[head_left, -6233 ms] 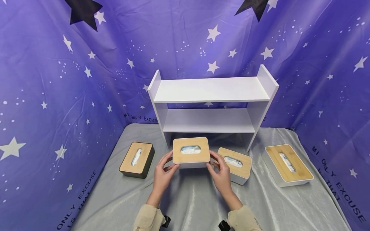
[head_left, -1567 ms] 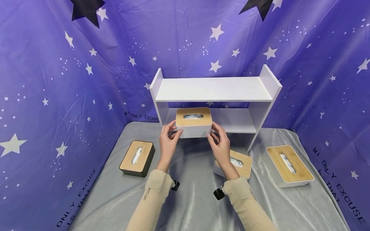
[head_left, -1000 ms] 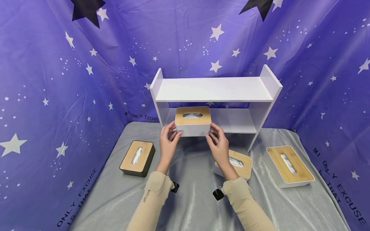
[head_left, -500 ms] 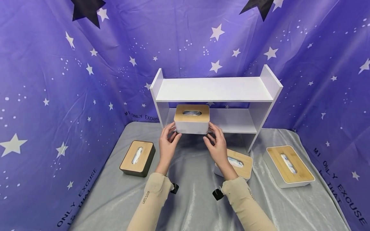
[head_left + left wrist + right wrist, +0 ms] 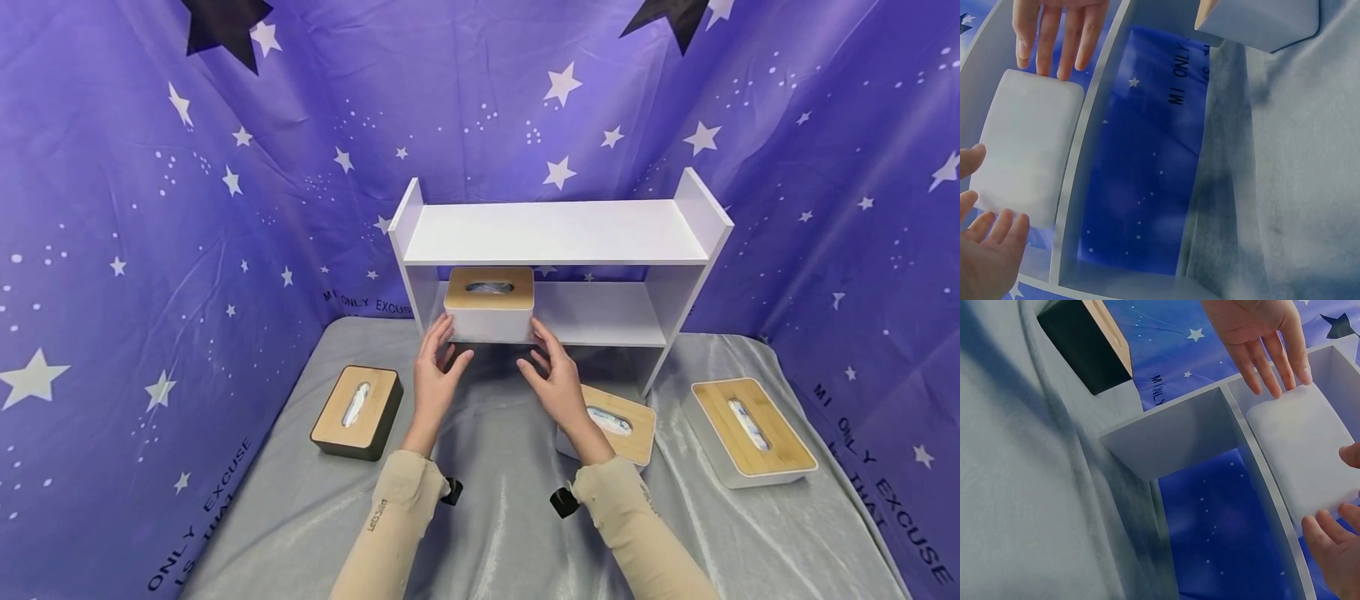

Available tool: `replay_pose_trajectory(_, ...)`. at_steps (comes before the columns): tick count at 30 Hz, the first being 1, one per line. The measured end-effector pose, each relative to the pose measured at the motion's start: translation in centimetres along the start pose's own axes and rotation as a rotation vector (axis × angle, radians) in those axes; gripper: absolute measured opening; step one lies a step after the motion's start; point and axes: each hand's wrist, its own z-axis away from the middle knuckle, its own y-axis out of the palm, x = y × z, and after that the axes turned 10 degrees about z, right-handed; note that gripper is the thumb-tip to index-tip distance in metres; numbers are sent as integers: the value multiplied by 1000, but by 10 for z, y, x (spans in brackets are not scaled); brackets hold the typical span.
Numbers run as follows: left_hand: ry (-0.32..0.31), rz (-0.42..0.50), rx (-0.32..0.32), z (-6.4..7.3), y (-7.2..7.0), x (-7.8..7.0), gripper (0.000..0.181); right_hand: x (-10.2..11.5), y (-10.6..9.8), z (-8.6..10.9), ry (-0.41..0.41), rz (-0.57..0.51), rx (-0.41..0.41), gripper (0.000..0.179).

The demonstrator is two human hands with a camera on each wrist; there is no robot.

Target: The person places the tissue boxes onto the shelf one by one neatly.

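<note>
A white tissue box with a bamboo lid [image 5: 489, 321] stands on the middle board of the white shelf unit [image 5: 551, 233], towards its left end. My left hand [image 5: 437, 371] touches the box's left side with its fingertips, its thumb held off the front. On the opposite side, the fingertips of my right hand [image 5: 555, 379] touch or nearly touch the right side; that thumb also stands clear. In the left wrist view the white box [image 5: 1029, 147] sits between both hands. The right wrist view shows its smooth white front [image 5: 1304, 450] likewise.
A dark green tissue box [image 5: 357, 412] lies left on the grey cloth [image 5: 487, 533]. Right of centre, another light tissue box [image 5: 633, 429] is partly hidden by my right wrist. A larger white one [image 5: 750, 429] lies far right. A purple star-printed curtain [image 5: 480, 108] surrounds everything.
The tissue box has gone from above the cloth up to the shelf, then back and slightly left onto the middle board. Both thumbs have come off its front.
</note>
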Motion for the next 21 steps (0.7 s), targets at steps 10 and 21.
replay_pose_trajectory(10,-16,-7,44,0,-1,17,77,1,5,1,-16,5,25,68)
replay_pose_trajectory(21,-12,-22,78,19,6,4,71,-9,-2,15,-11,21,12,63)
